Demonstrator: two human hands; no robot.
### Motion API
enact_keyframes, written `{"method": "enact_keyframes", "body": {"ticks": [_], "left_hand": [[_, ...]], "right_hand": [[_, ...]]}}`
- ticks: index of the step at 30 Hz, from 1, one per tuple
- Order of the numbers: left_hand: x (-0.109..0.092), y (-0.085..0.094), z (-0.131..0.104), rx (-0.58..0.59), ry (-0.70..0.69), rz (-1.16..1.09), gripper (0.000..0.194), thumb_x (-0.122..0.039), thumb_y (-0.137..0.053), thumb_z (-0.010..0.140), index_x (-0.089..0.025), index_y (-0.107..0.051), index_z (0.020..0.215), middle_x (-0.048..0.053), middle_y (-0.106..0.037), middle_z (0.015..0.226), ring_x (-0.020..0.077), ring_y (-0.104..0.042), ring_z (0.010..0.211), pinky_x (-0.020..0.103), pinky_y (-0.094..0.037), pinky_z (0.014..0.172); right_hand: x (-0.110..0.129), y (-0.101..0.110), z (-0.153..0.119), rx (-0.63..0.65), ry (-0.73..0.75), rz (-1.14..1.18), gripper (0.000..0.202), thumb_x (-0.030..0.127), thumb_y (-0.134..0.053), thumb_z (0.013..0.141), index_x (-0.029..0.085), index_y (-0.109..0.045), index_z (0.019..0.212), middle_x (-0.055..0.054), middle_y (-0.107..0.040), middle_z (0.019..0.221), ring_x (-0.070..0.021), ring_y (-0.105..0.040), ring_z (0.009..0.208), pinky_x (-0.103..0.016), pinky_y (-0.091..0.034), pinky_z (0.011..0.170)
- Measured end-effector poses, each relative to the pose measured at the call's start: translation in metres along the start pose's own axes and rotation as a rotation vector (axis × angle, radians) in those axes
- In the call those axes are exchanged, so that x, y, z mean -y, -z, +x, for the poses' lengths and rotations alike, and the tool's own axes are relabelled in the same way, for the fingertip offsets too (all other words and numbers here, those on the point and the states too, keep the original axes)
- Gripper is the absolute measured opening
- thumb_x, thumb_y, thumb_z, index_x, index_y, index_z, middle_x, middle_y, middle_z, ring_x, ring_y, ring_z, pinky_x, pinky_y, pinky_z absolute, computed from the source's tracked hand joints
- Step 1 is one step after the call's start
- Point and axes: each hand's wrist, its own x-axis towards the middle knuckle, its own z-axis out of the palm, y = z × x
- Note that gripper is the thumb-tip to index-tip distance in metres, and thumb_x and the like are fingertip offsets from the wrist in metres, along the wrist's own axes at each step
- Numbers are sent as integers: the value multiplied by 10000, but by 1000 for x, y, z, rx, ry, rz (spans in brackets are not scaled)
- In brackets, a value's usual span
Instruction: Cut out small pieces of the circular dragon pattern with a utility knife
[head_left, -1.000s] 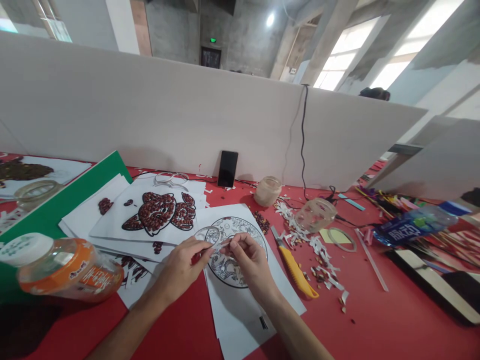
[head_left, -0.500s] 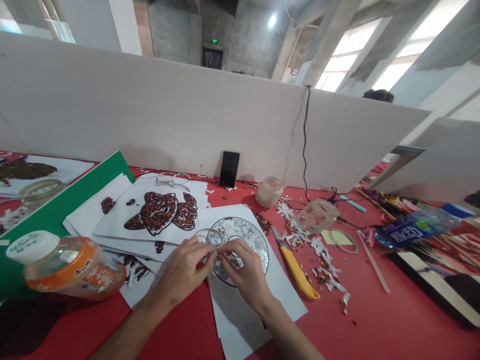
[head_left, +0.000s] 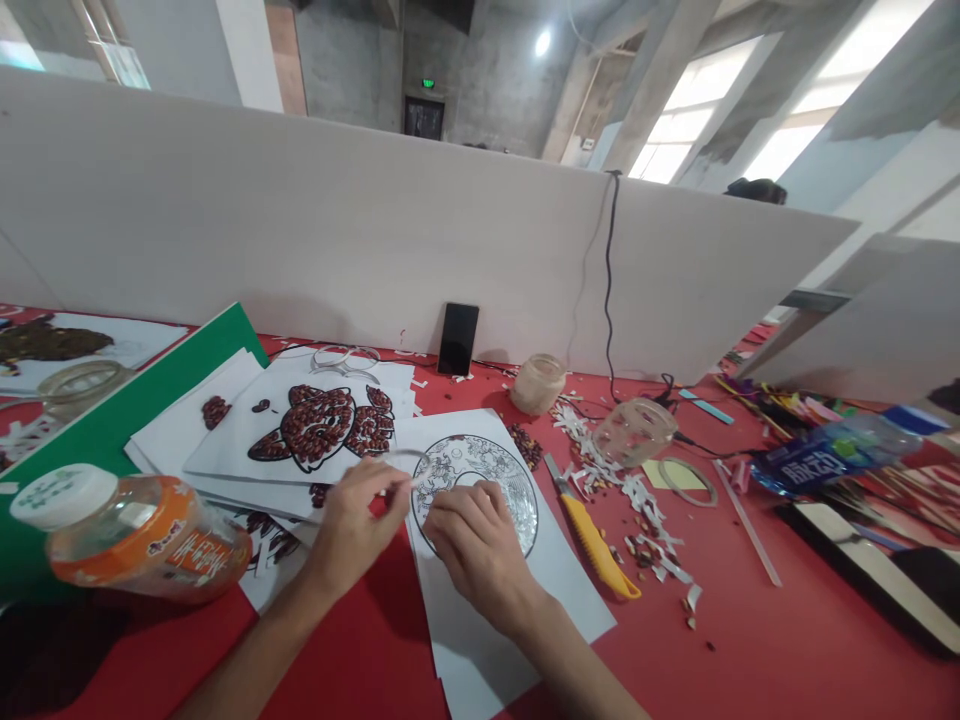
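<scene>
Left hand pinches a tape ring; right hand bends over the round drawing

The tape ring (head_left: 409, 453), thin and pale, is at the 10 o'clock edge of a round black-line drawing (head_left: 510, 475), held between the thumb and fingers of the left hand (head_left: 358, 525). The right hand (head_left: 480, 545) has its fingers curled down over the drawing's middle and lower part; whether anything is between its fingertips I cannot tell. The drawing is printed on a white sheet (head_left: 484, 660), and part of its surface shines.

Taking the drawing as the clock's centre, a heap of beans (head_left: 525, 445) lies just beside it at 1 o'clock, with a cloudy glass jar (head_left: 538, 384) farther out. A yellow-handled cutter (head_left: 596, 540) lies between 3 and 4 o'clock, its blade pointing toward 11. White paper scraps (head_left: 646, 508) and a clear jar (head_left: 634, 433) are at 2 to 3 o'clock. A phone (head_left: 457, 338) leans on the white partition (head_left: 337, 220) at 12. At 10 o'clock, a bean-filled animal picture (head_left: 319, 430) tops a paper stack. An orange-labelled jar (head_left: 150, 540) tilts at 9 o'clock above the red bench (head_left: 735, 640).
</scene>
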Motion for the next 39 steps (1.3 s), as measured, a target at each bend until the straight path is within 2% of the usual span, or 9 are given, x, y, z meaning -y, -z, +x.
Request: {"method": "enact_keyframes", "body": {"ticks": [2,5,9,11,15,20,26,32,39], "left_hand": [[14,7,3,-100,53,245,215,-252,-511,989,-221,-723,965,70,-737,1000,266,-613,982,419,-453,941],[29,15,4,-130,138,506,211,-239,-561,950,-219,-732,1072,114,-690,1193,334,-578,1126,478,-445,961],[19,12,3,-131,55,274,235,-268,-554,970,-218,-712,1136,110,-662,1247,307,-572,1191,471,-432,1052],[6,6,1,4,15,-22,232,-319,-560,988,-233,-707,1145,83,-677,1211,248,-612,1148,392,-475,1026],[-13,-7,-2,187,148,-359,170,-352,-643,949,-249,-733,1049,41,-724,1097,208,-664,1037,322,-516,932],[-12,-9,-1,203,219,-380,103,-292,-645,933,-232,-719,894,4,-723,909,178,-655,860,275,-496,805],[-15,-9,-1,164,222,-385,124,-283,-607,938,-222,-689,868,3,-706,902,170,-629,833,256,-467,776],[-15,-14,-4,139,341,-425,193,-373,-612,931,-209,-695,872,-5,-682,835,139,-541,668,244,-427,643],[-10,-16,-4,163,470,-491,278,-465,-633,887,-199,-714,883,-5,-653,749,156,-552,651,261,-433,621]], "right_hand": [[-2,3,-1,-30,-120,145,128,174,-509,1021,259,-603,1000,-60,-669,1109,-210,-606,1033,-382,-430,910],[-13,7,-1,-54,-377,387,73,254,-537,1003,249,-603,974,-63,-642,1047,-211,-604,985,-336,-477,819],[-25,11,0,25,-578,585,129,358,-591,979,239,-632,1007,-33,-657,946,-186,-592,840,-306,-474,734],[-24,12,0,59,-591,634,168,390,-604,975,228,-642,997,-30,-657,939,-176,-574,823,-300,-468,737],[-17,12,1,114,-572,663,192,397,-598,981,214,-650,1009,-19,-642,913,-161,-543,807,-294,-453,750],[-13,10,1,150,-594,679,202,400,-618,970,215,-681,1023,-27,-661,940,-161,-552,833,-297,-442,768],[-15,3,0,100,-715,962,306,469,-717,899,199,-702,1041,-38,-690,951,-162,-620,851,-296,-475,774],[-22,-3,0,-110,-719,891,456,443,-784,834,228,-630,1205,-13,-691,888,-161,-630,794,-287,-497,715],[-33,4,-2,-134,-697,788,311,445,-744,862,200,-647,1027,-3,-641,800,-153,-600,721,-281,-481,665]]}}
